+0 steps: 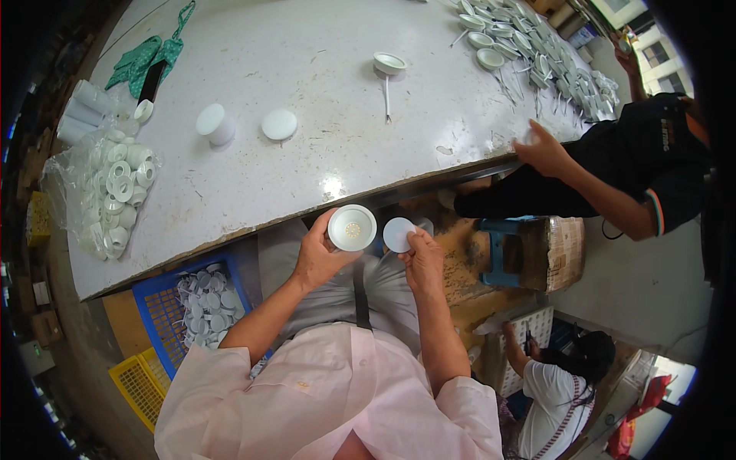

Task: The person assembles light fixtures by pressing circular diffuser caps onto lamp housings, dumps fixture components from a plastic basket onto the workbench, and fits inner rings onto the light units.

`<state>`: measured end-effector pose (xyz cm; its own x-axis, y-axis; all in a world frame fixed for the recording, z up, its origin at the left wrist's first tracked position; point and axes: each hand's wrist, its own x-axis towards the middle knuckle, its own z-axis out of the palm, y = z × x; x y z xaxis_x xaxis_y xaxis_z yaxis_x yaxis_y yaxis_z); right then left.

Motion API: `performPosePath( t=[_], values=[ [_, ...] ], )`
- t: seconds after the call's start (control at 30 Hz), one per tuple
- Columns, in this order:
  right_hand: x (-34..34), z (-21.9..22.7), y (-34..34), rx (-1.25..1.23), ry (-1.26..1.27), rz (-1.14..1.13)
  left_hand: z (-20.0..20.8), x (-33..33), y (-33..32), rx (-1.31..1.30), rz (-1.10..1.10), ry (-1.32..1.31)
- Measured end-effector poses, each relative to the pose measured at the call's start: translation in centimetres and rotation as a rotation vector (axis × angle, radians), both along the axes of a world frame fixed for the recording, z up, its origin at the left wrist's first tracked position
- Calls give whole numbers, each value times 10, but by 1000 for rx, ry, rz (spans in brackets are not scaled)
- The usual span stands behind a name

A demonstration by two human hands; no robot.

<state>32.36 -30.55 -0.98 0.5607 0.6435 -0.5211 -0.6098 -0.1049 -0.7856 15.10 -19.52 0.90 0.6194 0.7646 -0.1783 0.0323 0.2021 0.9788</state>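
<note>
Carefully, left hand (pixel 318 251) is grasping white cup (pixel 353 228) | right hand (pixel 423 259) is edge-pinching disc (pixel 398 234), right of cup | edge grip is likely limiting smudges

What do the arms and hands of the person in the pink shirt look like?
The left hand and right hand are bare, with no gloves on. No watch or bracelet shows on either wrist. The loose, pale pink cloth left sleeve and matching right sleeve are short, leaving both forearms uncovered.
</note>
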Motion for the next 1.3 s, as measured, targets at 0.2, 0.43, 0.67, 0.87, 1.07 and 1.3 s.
performPosePath(
  t=[0.2,0.43,0.67,0.87,1.07,1.3],
  values=[
    [0,-9,-6,74,-6,-23,-3,0,-2,6,-8,-19],
    [-1,-6,-7,66,43,-54,-6,0,-2,21,-2,-19],
    [-3,3,-6,67,65,-84,-1,2,-5,26,-26,34],
    [-17,4,3,64,-27,17,-22,10,-11,209,-22,94],
    [-28,2,11,-57,-226,58,-20,12,-15,223,-142,178],
    [-29,-3,11,-105,-244,75,-9,10,-15,169,-214,118]
  ],
)
